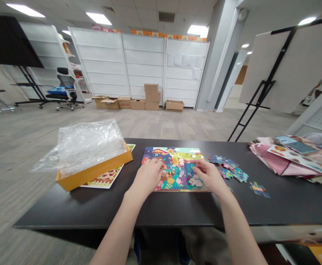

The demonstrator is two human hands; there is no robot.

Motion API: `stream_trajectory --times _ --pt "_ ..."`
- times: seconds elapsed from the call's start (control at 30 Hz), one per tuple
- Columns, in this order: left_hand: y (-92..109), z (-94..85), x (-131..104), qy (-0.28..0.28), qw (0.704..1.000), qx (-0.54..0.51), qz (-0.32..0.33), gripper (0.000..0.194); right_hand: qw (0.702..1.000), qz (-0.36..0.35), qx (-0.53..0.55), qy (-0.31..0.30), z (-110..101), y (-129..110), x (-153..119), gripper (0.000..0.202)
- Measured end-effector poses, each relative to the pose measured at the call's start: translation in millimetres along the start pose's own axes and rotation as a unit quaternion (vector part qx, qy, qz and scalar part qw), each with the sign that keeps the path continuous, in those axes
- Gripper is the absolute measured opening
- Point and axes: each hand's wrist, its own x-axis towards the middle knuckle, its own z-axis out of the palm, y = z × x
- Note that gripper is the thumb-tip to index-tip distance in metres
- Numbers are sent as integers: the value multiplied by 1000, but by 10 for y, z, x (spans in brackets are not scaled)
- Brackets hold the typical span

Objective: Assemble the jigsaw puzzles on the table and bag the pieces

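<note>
Multicoloured puzzle (172, 175) — one; hands (208, 173) — two.

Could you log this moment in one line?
right hand: pinching puzzle piece | left hand: at picture puzzle | loose pieces: right of puzzle

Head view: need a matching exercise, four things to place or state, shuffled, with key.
1. Right hand
2. Yellow box
3. Left hand
4. Pink cloth

A. At the left side of the puzzle
B. Beneath a printed sheet
C. Holding a dark blue piece
D. Topped by clear plastic

Pairs: 1-C, 2-D, 3-A, 4-B
</note>
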Motion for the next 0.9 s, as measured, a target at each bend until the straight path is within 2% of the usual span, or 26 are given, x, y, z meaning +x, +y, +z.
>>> stream_trajectory --times 0.07,0.17,0.3,0.4,0.5,0.6,0.73,0.9 --pt "-18 22 0 -7 999 36 8 26 1000 -6 -19 9 -28 -14 114 30" --pt "-7 4 -4 -33 998 59 9 32 998 -22 -52 30 5 -76 425 28" --pt "30 -42 -3 -49 997 61 7 32 992 -7 -106 61 222 -130 958 23" --pt "30 -30 -8 -51 997 50 2 31 990 8 -123 73 405 -90 1226 19" --pt "9 5 -29 -43 998 38 9 28 987 18 -128 93 477 10 1312 18" --pt "-6 30 -48 -40 998 37 15 25 986 31 -125 108 440 124 1306 18" --pt "5 38 -53 -42 998 44 16 25 989 52 -102 95 397 219 1305 17" --pt "37 4 -61 -43 998 47 15 24 992 53 -77 81 475 234 1322 20"
